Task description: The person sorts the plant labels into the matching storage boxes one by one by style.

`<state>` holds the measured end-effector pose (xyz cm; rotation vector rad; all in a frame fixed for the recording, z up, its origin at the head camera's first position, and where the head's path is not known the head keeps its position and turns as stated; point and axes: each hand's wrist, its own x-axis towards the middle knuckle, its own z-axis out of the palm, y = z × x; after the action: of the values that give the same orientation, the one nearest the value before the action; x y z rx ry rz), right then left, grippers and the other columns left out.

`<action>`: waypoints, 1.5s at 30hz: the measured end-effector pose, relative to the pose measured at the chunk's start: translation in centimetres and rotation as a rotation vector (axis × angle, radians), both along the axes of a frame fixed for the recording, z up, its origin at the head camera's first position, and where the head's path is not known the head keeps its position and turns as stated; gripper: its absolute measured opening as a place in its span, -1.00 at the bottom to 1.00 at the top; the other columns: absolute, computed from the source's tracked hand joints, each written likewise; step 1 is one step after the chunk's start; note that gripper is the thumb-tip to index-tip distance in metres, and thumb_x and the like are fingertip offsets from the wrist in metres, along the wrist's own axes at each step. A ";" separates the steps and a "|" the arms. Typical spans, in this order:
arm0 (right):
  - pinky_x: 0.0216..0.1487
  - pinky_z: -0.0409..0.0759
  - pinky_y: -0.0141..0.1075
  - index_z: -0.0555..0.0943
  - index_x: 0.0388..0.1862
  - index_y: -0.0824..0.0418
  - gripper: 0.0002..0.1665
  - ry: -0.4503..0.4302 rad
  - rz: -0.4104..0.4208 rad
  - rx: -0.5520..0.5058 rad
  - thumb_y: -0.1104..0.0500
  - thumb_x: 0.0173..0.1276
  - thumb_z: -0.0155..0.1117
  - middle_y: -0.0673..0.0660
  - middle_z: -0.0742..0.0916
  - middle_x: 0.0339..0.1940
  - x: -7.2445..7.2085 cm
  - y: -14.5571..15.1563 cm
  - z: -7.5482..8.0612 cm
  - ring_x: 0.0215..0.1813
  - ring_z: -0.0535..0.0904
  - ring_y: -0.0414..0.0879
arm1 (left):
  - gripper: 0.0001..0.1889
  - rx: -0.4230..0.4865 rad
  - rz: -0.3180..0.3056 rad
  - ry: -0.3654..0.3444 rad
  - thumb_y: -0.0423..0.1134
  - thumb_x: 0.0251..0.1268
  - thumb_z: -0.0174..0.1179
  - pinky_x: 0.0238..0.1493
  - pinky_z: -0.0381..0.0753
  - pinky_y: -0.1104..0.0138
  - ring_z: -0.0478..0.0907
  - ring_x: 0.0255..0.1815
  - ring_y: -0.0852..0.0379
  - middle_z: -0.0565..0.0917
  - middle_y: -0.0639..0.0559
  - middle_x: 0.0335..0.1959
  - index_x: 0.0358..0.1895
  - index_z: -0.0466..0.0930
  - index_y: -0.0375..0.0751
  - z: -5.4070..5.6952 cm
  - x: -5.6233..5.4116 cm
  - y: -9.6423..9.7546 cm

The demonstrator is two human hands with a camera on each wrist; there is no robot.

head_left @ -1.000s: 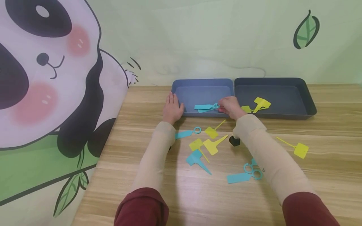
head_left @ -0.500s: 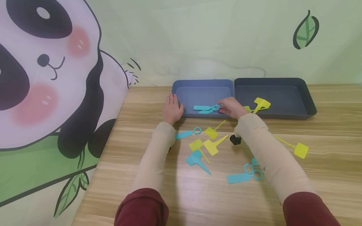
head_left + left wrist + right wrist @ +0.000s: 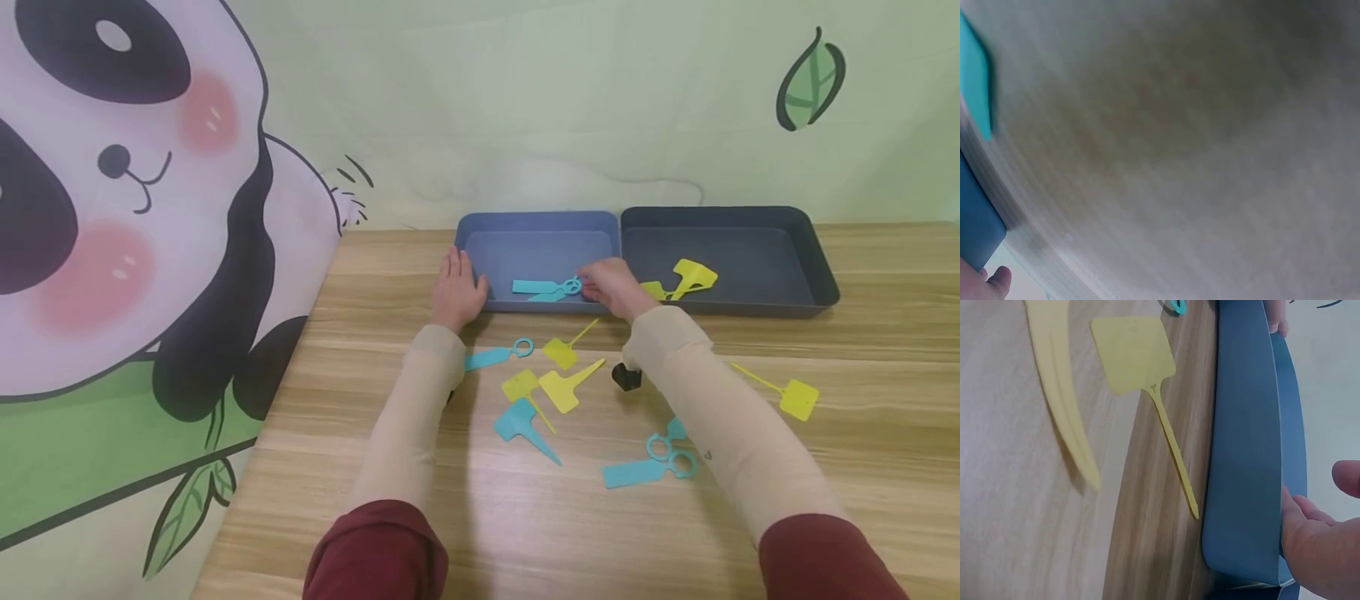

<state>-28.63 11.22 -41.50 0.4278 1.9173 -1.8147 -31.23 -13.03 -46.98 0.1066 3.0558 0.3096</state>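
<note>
My left hand (image 3: 459,292) rests with straight fingers on the left end of the blue tray (image 3: 540,242). Inside that tray, at its front right, my right hand (image 3: 618,287) pinches the ring end of a turquoise plant label (image 3: 534,287). A second ringed turquoise label (image 3: 546,297) lies partly under it, their rings overlapping. The right wrist view shows the hand (image 3: 1322,550) reaching over the tray wall (image 3: 1244,456), which hides its fingertips. Just in front of the tray lies a yellow T-shaped plant label (image 3: 561,352).
A dark tray (image 3: 750,258) with yellow labels (image 3: 693,277) adjoins the blue one on the right. Several yellow and turquoise labels lie on the wooden table (image 3: 525,533), among them a turquoise T-shaped one (image 3: 521,421) and a ringed one (image 3: 636,472). A wall hanging stands behind.
The turquoise labels in the blue tray have shifted slightly and fanned apart near my right fingers. My right forearm has moved slightly right; my left hand has stayed still.
</note>
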 end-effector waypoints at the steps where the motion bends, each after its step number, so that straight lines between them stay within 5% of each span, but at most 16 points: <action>1: 0.24 0.34 -0.26 0.12 0.28 0.42 -0.42 0.004 0.002 -0.006 0.26 0.31 -0.09 0.28 0.33 0.18 0.0 0.0 0.0 0.15 0.33 0.02 | -0.32 -0.002 -0.001 0.003 0.04 0.33 -0.39 0.42 -0.22 0.28 -0.23 0.43 -0.07 -0.22 -0.20 0.42 0.36 -0.19 -0.36 0.0 0.0 0.0; 10: 0.27 0.30 -0.16 0.13 0.27 0.44 -0.46 0.102 0.134 -0.002 0.27 0.34 -0.14 0.36 0.31 0.22 1.1 0.2 0.7 0.15 0.35 0.09 | -0.32 -0.004 0.002 -0.012 0.04 0.33 -0.38 0.42 -0.24 0.28 -0.27 0.44 -0.05 -0.24 -0.19 0.42 0.37 -0.21 -0.36 0.1 -0.1 -0.1; 21: 0.11 0.41 -0.07 0.35 0.09 0.45 -0.60 0.465 0.427 0.343 0.31 0.28 -0.01 0.38 0.48 0.08 3.9 -0.2 0.4 0.10 0.39 0.15 | -0.32 0.002 0.003 0.006 0.03 0.33 -0.35 0.41 -0.22 0.27 -0.24 0.43 -0.06 -0.20 -0.21 0.42 0.36 -0.18 -0.37 0.2 -0.2 -0.2; 28: 0.16 0.38 -0.06 0.41 0.06 0.41 -0.60 0.593 0.546 0.456 0.31 0.24 0.05 0.32 0.53 0.08 5.5 -1.2 0.2 0.15 0.40 0.15 | -0.32 -0.019 0.000 -0.005 0.03 0.33 -0.37 0.41 -0.24 0.28 -0.24 0.43 -0.06 -0.21 -0.21 0.41 0.36 -0.20 -0.38 0.4 -0.1 -0.2; 34: 0.03 0.46 -0.08 0.47 0.00 0.41 -0.62 0.719 0.650 0.586 0.30 0.18 0.13 0.32 0.58 0.00 5.9 -2.5 -0.9 0.00 0.49 0.15 | -0.32 -0.023 -0.004 0.001 0.04 0.33 -0.37 0.41 -0.22 0.27 -0.23 0.43 -0.07 -0.21 -0.22 0.41 0.36 -0.19 -0.38 0.2 -0.1 -0.2; 38: -0.03 0.48 -0.11 0.48 -0.02 0.39 -0.60 0.678 0.660 0.615 0.25 0.16 0.17 0.30 0.60 -0.09 5.8 -3.2 -1.5 -0.06 0.50 0.10 | -0.32 -0.015 -0.004 0.001 0.03 0.33 -0.37 0.41 -0.20 0.27 -0.22 0.43 -0.07 -0.20 -0.22 0.41 0.36 -0.19 -0.38 0.2 -0.1 -0.1; 45: -0.43 0.47 -0.39 0.46 0.02 0.33 -0.53 0.369 0.622 0.527 0.16 0.14 0.22 0.20 0.62 -0.21 5.0 -4.4 -2.0 -0.43 0.49 -0.11 | -0.32 -0.007 -0.010 -0.008 0.02 0.34 -0.37 0.41 -0.21 0.28 -0.24 0.43 -0.06 -0.21 -0.21 0.42 0.36 -0.19 -0.39 0.3 0.0 0.1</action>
<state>-23.60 6.82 -43.46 -0.3505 2.4185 -1.0256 -31.19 -12.97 -46.68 0.1207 3.0476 0.2974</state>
